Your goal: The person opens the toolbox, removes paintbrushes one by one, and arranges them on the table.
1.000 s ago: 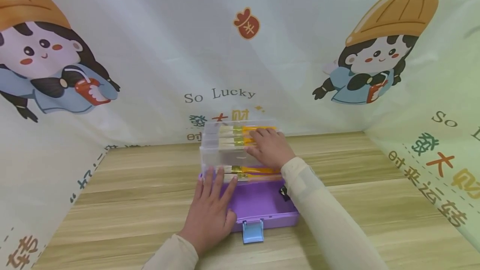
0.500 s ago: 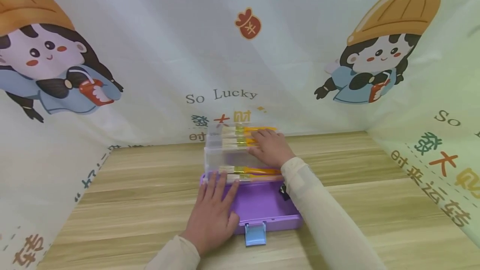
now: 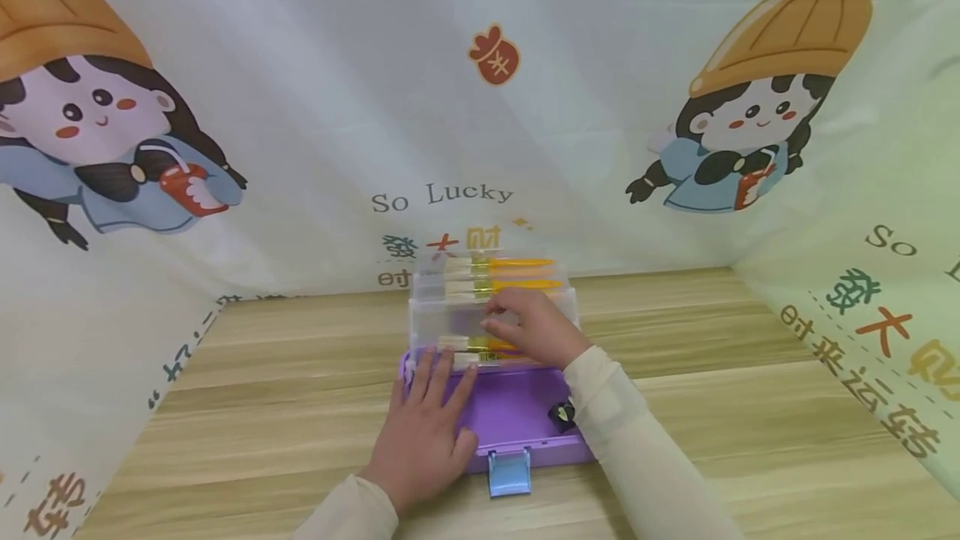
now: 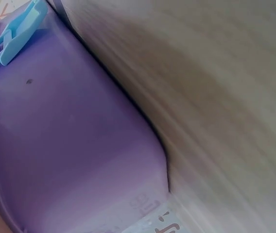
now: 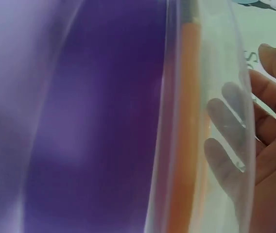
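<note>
A purple box [image 3: 517,411] stands opened, its clear plastic trays [image 3: 429,319] raised in steps at the back. Paintbrushes [image 3: 521,263] with orange handles and pale bristles lie in the upper trays, more brushes [image 3: 459,344] in the lowest one. My left hand [image 3: 423,440] rests with spread fingers on the box's left edge, fingertips at the lowest tray. Over that tray hovers my right hand [image 3: 536,327], fingers loosely bent and holding nothing, covering some brush handles. In the right wrist view its fingers [image 5: 220,158] show through a clear wall, beside an orange handle [image 5: 186,121].
At the box's front a light blue latch [image 3: 510,473] hangs down. A small black item [image 3: 562,417] sits inside at the right, partly behind the sleeve. Wood-patterned table [image 3: 262,423] surrounds the box, and a printed cloth [image 3: 315,107] rises behind.
My right hand has left the brush handles in the upper trays and come down toward the lowest tray, uncovering those handles. My left hand stays in place on the box.
</note>
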Available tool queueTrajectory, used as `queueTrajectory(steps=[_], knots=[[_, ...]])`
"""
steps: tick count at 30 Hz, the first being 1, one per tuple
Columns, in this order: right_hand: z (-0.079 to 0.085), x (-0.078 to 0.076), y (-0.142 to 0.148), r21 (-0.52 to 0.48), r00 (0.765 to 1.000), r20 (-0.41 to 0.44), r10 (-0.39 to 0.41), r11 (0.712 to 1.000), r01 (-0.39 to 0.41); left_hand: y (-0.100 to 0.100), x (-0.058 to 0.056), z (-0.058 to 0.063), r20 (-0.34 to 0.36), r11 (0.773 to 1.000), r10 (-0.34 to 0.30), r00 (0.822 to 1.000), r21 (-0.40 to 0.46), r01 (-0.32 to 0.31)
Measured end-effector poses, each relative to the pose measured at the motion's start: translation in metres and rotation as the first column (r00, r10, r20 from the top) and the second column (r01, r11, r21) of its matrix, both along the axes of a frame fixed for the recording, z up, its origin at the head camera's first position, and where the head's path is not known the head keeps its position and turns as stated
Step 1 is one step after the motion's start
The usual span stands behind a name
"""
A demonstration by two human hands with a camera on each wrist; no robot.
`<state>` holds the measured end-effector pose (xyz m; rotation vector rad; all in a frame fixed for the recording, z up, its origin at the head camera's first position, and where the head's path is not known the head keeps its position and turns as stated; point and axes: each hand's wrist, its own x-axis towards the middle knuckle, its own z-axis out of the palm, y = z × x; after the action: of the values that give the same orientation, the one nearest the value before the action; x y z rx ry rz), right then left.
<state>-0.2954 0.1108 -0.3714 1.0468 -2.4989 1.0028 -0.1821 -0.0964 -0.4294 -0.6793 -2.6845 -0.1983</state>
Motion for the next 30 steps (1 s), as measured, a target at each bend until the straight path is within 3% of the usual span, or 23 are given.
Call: queueTrajectory(steps=[4,10,22,30], knots=[[-0.007,-0.003,-0.003,0.038,0.998,0.067,0.005,0.999,-0.007,-0.001,0.002,-0.001,0.006,1.0,0.0,1.0,0.001,0.0],[-0.012,-0.007,-0.012,0.142,0.998,0.053,0.036,0.989,-0.043,-0.005,0.004,0.002,0.002,1.0,0.016,1.0,0.001,-0.016],[-0.013,-0.005,-0.011,0.13,0.989,0.151,-0.007,0.991,-0.013,-0.003,0.003,0.002,0.041,1.0,0.017,0.999,-0.004,-0.017],[-0.016,-0.005,-0.007,0.123,0.991,0.131,-0.043,0.992,0.026,0.0,0.001,-0.001,0.024,1.0,0.001,1.0,0.013,-0.001]])
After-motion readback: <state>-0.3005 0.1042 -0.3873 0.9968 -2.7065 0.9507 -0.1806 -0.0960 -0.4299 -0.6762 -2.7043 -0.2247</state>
